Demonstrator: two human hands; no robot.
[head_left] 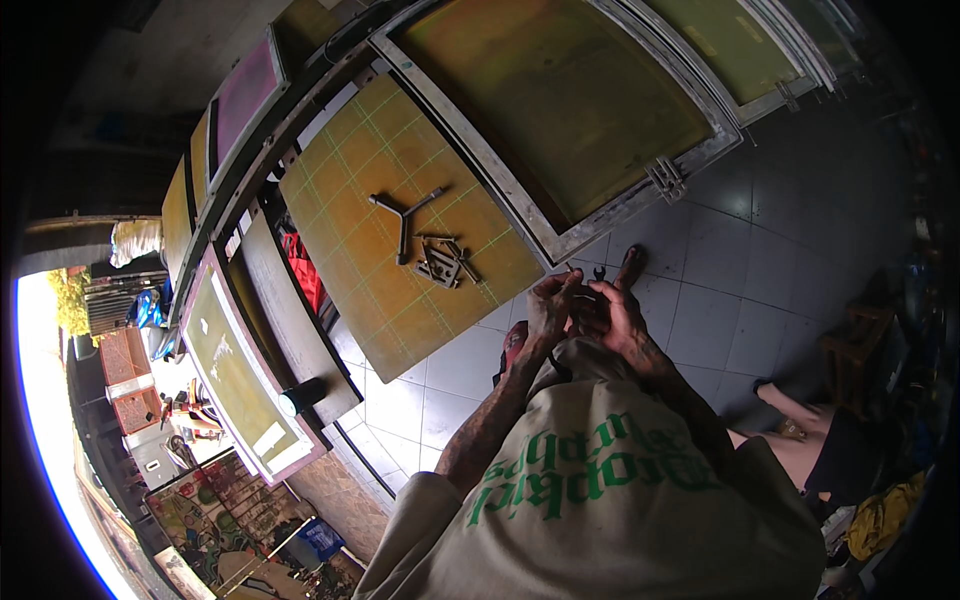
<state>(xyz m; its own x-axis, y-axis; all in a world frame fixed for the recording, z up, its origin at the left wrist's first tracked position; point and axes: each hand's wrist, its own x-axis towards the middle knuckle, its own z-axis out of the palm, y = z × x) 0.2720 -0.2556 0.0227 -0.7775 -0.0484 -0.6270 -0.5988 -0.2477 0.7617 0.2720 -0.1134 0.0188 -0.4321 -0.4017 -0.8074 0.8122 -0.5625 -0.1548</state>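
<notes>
Both hands meet just below the corner of a large metal-framed screen [560,110]: the left hand [550,308] and the right hand [618,318] are curled together around a small dark wrench [598,274], whose open end pokes up above the fingertips; which hand carries the grip I cannot tell. Just to the left lies a yellow gridded board [400,230] serving as a counter, carrying a three-armed socket wrench [404,215] and a small heap of loose metal tools [445,262] (well within reach, untouched). Grey floor tiles [740,260] spread beneath, and a bare foot [629,265] shows beyond the hands.
</notes>
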